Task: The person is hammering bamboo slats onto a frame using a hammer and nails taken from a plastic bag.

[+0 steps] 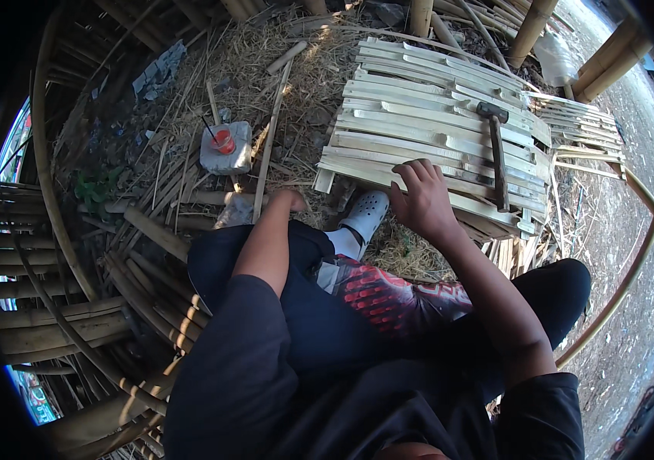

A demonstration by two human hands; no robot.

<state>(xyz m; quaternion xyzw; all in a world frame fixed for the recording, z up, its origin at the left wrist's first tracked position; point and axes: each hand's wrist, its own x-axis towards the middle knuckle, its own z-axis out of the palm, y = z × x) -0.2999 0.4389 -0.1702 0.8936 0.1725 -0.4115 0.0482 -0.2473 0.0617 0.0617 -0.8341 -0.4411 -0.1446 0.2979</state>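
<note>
The fingers of the right hand (425,201) are loosely bent and slightly parted, with nothing seen pinched between them, while those of the left hand (290,201), turned inward at the wrist, are too foreshortened to be told. Just beyond the right hand, the pale bamboo slats (403,123) are laid side by side as a broad panel, across whose right part a hammer (498,157) is rested, untouched. The laying of slats can be judged largely done, though narrow gaps and uneven ends are left, and whether the slats are fastened cannot be told.
</note>
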